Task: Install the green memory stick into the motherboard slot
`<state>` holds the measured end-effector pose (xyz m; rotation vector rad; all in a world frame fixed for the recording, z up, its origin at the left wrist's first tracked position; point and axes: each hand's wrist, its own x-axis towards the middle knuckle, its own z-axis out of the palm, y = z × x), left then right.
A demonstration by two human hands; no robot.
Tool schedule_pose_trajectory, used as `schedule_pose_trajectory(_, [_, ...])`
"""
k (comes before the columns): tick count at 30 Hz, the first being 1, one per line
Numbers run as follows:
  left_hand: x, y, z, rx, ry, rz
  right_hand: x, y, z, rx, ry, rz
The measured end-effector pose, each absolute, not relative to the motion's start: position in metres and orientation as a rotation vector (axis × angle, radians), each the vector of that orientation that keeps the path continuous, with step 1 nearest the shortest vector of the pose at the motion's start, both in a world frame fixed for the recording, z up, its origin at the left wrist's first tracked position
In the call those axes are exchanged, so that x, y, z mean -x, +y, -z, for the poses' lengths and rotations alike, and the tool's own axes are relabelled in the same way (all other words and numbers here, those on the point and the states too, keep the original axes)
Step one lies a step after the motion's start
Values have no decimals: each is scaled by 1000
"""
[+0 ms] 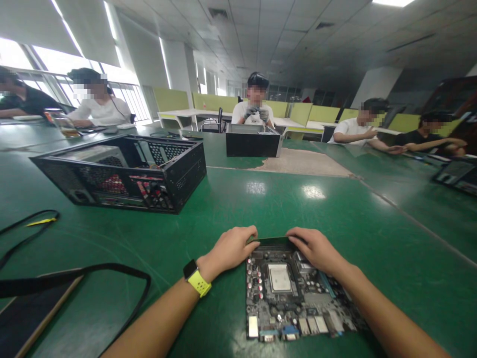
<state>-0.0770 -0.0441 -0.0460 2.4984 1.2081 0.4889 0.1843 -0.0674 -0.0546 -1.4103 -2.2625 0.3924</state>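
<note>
A computer motherboard (290, 298) lies flat on the green table (298, 209) right in front of me, its silver CPU square near the middle. My left hand (231, 248), with a yellow-strapped watch on the wrist, curls its fingers over the board's far left edge. At the far right edge my right hand (313, 247) is curled the same way. Between the two hands runs a dark green strip (272, 242), which looks like a memory stick; both sets of fingers press on it.
An open black computer case (126, 171) lies on its side at the left. Black cables (93, 271) and a dark flat device (30, 318) sit at the lower left. Another black case (253, 141) stands further back. Several people sit around the tables.
</note>
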Motion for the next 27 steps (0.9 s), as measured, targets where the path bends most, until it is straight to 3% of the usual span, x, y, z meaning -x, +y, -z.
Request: schedule_pose_trajectory(27, [75, -48, 41, -2578, 1265, -492, -187, -65, 61, 1331, -2173, -369])
